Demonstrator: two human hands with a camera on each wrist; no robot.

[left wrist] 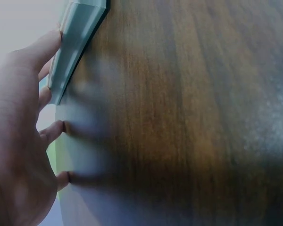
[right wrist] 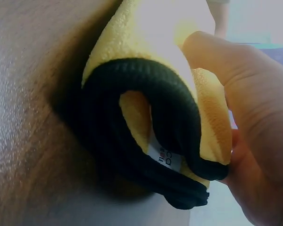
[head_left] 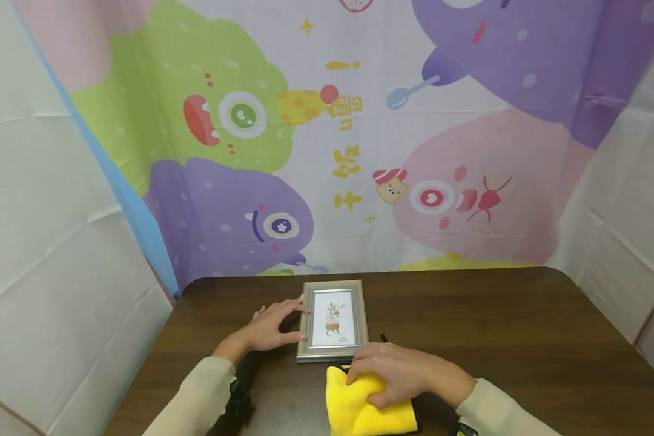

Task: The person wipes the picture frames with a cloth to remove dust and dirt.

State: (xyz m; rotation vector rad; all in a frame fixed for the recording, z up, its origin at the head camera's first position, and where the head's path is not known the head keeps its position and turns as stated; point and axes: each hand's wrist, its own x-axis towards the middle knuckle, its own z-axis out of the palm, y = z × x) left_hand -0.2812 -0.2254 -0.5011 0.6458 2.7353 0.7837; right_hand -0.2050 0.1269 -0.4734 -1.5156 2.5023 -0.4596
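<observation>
A picture frame (head_left: 332,357) with a pale, silver-lined border lies on the table, showing a drawing of a potted plant. At its left edge is my left hand (head_left: 269,327), thumb and fingertips touching the frame's side. In the left wrist view the other fingertips (left wrist: 56,129) reach down to the tabletop. My right hand (head_left: 392,372) grips a folded yellow cloth (head_left: 354,406) with black trim, just in front of the frame's lower right corner. The right wrist view shows the cloth's folded layers (right wrist: 146,42) between thumb and fingers, with a white label (right wrist: 162,153) inside the fold.
The dark wooden table (head_left: 496,327) extends to both sides of the frame. Behind it hangs a curtain (head_left: 349,242) printed with cartoon creatures. White sheets (head_left: 60,242) flank the table. A small black tip (head_left: 383,338) shows beyond my right hand.
</observation>
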